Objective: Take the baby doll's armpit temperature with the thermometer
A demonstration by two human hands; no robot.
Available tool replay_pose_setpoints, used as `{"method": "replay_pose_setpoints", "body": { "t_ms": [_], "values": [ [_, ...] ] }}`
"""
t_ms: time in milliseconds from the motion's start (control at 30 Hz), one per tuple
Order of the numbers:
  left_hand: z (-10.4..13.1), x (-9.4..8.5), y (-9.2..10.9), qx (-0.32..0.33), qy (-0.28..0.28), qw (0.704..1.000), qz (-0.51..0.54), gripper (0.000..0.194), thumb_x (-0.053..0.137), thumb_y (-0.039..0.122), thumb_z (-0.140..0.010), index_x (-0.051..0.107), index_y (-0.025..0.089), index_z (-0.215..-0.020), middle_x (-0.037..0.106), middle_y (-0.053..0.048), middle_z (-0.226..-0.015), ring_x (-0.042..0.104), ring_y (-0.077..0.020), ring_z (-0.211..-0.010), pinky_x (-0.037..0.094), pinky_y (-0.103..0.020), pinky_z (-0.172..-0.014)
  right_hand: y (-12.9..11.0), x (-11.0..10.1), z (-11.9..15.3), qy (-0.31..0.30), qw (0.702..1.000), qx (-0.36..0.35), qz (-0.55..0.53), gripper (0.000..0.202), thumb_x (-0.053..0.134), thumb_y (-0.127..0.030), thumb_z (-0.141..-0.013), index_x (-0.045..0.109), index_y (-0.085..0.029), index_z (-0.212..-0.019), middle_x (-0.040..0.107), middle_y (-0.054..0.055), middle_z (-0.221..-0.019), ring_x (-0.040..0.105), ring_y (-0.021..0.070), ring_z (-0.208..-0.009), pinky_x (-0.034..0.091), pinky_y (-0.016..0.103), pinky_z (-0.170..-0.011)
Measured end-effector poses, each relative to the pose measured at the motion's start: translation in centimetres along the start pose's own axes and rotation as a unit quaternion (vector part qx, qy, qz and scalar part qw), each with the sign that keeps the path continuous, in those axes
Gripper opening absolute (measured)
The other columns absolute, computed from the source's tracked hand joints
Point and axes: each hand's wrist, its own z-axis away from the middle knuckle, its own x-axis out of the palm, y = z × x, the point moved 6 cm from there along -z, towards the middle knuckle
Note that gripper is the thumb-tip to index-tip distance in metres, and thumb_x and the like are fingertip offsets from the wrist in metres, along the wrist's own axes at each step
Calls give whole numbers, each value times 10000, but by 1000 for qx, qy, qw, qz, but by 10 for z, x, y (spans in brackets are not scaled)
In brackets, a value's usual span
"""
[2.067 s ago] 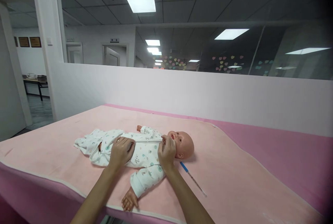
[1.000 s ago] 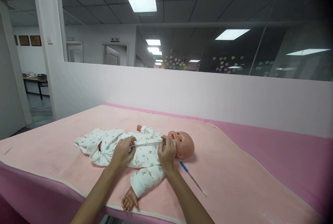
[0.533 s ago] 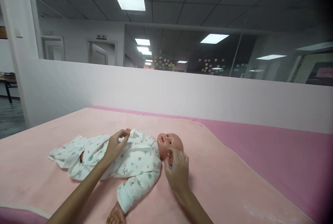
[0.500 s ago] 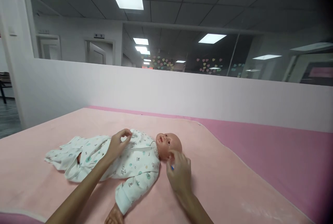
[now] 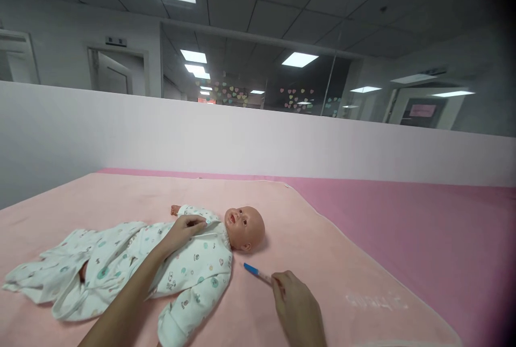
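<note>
A baby doll (image 5: 246, 231) in a white printed romper (image 5: 193, 261) lies on its back, head to the right. My left hand (image 5: 186, 231) rests at the chest, its thumb and fingers closed on the romper's front edge near the collar. To the right of the doll's shoulder, my right hand (image 5: 296, 301) pinches a slim stick with a blue end (image 5: 252, 269), which looks like a thermometer or a pen. The blue end points toward the doll's neck, apart from it. My fingers cover the stick's other end.
A peach-pink blanket (image 5: 342, 266) is spread under the doll, over a darker pink surface (image 5: 403, 223). Behind it rises a low white wall (image 5: 242, 140) with glass above. Faint white lettering (image 5: 377, 302) marks the blanket at right.
My right hand has moved away from the doll's head, toward me, bringing the blue-ended stick into view. My left hand has come down onto the chest. The view has turned right.
</note>
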Motion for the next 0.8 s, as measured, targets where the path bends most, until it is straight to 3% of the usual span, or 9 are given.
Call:
{"method": "replay_pose_setpoints", "body": {
  "t_ms": [100, 200, 333, 467, 567, 700, 800],
  "values": [
    [0, -10, -9, -34, 71, 992, 95, 374, 609, 482, -679, 670, 151, -842, 651, -45, -808, 564, -178, -776, 412, -245, -673, -20, -22, -16, 45, 997, 21, -62, 248, 407, -270, -863, 625, -211, -760, 623, -1, -671, 558, 122, -530, 335, 226, -480],
    [-1, -14, -18, -68, 88, 980, 165, 410, 642, 493, -647, 671, 151, -871, 661, -57, -833, 579, -191, -822, 427, -246, -698, -59, -27, -39, 62, 990, -25, -121, 280, 379, -283, -888, 636, -211, -803, 627, 6, -704, 558, 108, -552, 360, 211, -509],
    [-2, -16, -22, -71, 107, 969, 210, 427, 654, 495, -641, 668, 138, -875, 668, -68, -840, 590, -202, -862, 445, -265, -741, -117, 3, -77, 20, 990, -100, -99, 262, 414, -211, -878, 653, -214, -772, 636, 24, -753, 585, 123, -684, 384, 206, -570],
    [-2, -16, -19, -42, 99, 971, 214, 402, 637, 480, -669, 658, 135, -875, 665, -63, -837, 595, -194, -858, 455, -277, -751, -157, 50, -107, -85, 985, -151, -7, 255, 414, -174, -877, 653, -182, -790, 646, 64, -826, 605, 152, -720, 413, 235, -605],
    [0, -13, -14, -35, 69, 973, 216, 369, 627, 472, -684, 651, 137, -838, 665, -64, -821, 605, -192, -825, 465, -280, -725, -171, 73, -117, -153, 974, -161, 41, 263, 404, -49, -833, 649, -143, -822, 653, 101, -856, 629, 174, -724, 425, 238, -585],
    [2, -10, -16, -42, 55, 971, 227, 327, 657, 448, -661, 644, 144, -782, 664, -51, -768, 615, -179, -763, 474, -279, -703, -175, 83, -118, -171, 970, -171, 43, 265, 431, 15, -771, 644, -139, -799, 665, 94, -786, 641, 185, -695, 438, 235, -574],
    [-7, -18, -29, -54, 116, 968, 214, 409, 593, 502, -693, 640, 116, -820, 662, -84, -781, 620, -177, -727, 486, -293, -685, -174, 84, -114, -178, 967, -178, 46, 248, 442, 5, -770, 646, -135, -767, 669, 96, -768, 645, 185, -689, 445, 231, -582]
  ]
}}
